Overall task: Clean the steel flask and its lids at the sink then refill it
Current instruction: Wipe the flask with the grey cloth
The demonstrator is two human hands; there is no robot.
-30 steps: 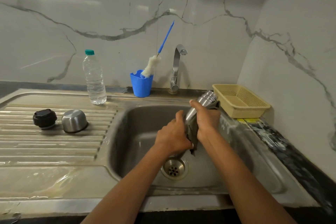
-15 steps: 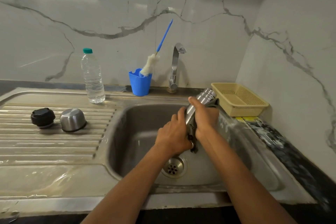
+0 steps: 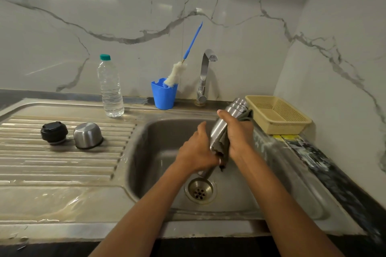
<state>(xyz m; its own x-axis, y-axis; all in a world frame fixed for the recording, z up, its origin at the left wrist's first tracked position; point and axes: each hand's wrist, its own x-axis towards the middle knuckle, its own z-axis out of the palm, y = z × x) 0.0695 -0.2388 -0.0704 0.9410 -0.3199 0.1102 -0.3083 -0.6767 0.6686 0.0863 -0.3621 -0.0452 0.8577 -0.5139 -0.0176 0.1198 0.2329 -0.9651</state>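
Evidently mid-wipe: left grip (image 3: 196, 152) held the flask (image 3: 217, 131) by its base, right grip (image 3: 238, 137) wrapped cloth (image 3: 223, 142) round it; next, I judged, the lids (image 3: 88, 135) at nine o'clock.

Silver flask (image 3: 218, 131) over the grey sink (image 3: 158, 142), grey cloth (image 3: 223, 142), black lid (image 3: 54, 132) and silver lid (image 3: 87, 134) left of it, blue cup (image 3: 164, 98) behind, cream mesh basket (image 3: 277, 116) right, white grey-veined wall (image 3: 125, 6).

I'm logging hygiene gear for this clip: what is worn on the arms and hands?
No gloves, and no sleeves anywhere in view. The left hand has a thin silver-coloured ring on one finger. The right hand shows no ring, and neither wrist has a watch or band.
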